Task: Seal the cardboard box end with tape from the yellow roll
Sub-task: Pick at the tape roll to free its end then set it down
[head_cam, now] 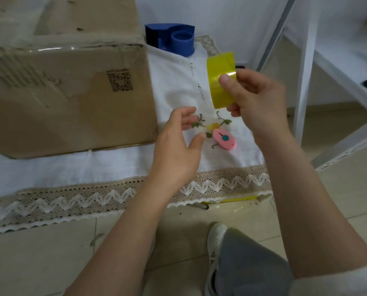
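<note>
While right hand (257,103) fingers pinch yellow tape (221,80), left hand (178,142) fingers spread beside cardboard box (67,97).

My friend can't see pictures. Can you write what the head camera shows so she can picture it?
The right hand holds up a yellow tape roll above a white cloth, while the open left hand reaches toward it. A cardboard box sits to the left, and a small pink cutter lies on the cloth.

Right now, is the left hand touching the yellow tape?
No. The left hand hovers open over the white cloth, while only the right hand grips the yellow tape.
</note>
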Available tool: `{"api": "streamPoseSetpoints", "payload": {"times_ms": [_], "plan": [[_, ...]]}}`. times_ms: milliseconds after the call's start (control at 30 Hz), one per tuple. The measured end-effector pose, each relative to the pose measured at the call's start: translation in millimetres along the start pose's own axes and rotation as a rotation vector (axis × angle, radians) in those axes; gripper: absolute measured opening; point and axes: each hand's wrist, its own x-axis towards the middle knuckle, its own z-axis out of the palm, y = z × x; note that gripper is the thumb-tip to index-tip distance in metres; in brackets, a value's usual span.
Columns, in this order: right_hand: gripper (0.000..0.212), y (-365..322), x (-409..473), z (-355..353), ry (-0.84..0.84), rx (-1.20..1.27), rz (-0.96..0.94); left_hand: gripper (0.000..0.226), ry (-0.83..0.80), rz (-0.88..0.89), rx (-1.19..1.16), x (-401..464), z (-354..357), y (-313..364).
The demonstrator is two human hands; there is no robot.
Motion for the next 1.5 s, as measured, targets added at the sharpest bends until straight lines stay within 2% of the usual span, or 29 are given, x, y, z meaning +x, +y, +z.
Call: {"api": "streamPoseSetpoints", "payload": {"times_ms": [67,200,333,467,600,700,800,900,967,1133,1333,1433,1500], "plan": [[0.013,-1.1,20.5,6.8,-0.043,-0.120,-0.016,0.044,-0.052,-0.048,0.069,-0.9,0.4,-2.6],[0.013,2.0,52.9,34.7,-0.143,-0.307,-0.079,0.041,-0.058,-0.072,0.175,-0.1,-3.8,-4.3],[0.030,-0.3,55.5,60.5,-0.266,-0.553,-0.165,0.042,-0.074,-0.096,0.234,-0.4,-7.3,-6.7],[0.032,5.3,54.4,75.4,-0.326,-0.752,-0.252,0.042,-0.081,-0.090,0.259,0.1,-8.1,-8.3],[0.036,10.9,55.8,77.9,-0.376,-0.816,-0.223,0.041,-0.085,-0.092,0.267,0.1,-8.9,-8.4],[0.047,8.9,52.5,72.2,-0.430,-0.796,-0.205,0.042,-0.088,-0.085,0.279,0.1,-8.9,-8.9],[0.049,3.8,47.2,59.3,-0.390,-0.800,-0.215,0.042,-0.081,-0.065,0.289,0.2,-8.2,-8.3],[0.038,0.6,37.9,39.1,-0.361,-0.929,-0.202,0.042,-0.062,-0.030,0.294,0.2,-7.3,-7.2],[0.042,0.5,30.2,23.9,-0.349,-1.015,-0.151,0.044,-0.067,-0.010,0.297,0.1,-6.4,-7.4],[0.053,-0.7,7.2,3.8,-0.511,-1.243,0.053,0.049,-0.120,0.050,0.359,-0.3,-3.8,-9.2],[0.034,7.3,-0.4,-2.5,-0.486,-1.107,0.112,0.047,-0.144,0.080,0.396,0.1,-4.6,-11.6],[0.017,8.4,5.7,-5.7,-0.393,-0.911,0.108,0.048,-0.165,0.084,0.405,-0.8,-5.0,-12.0],[0.013,10.6,14.3,-2.8,-0.300,-0.752,0.089,0.049,-0.176,0.084,0.413,-0.8,-5.3,-11.5]]}}
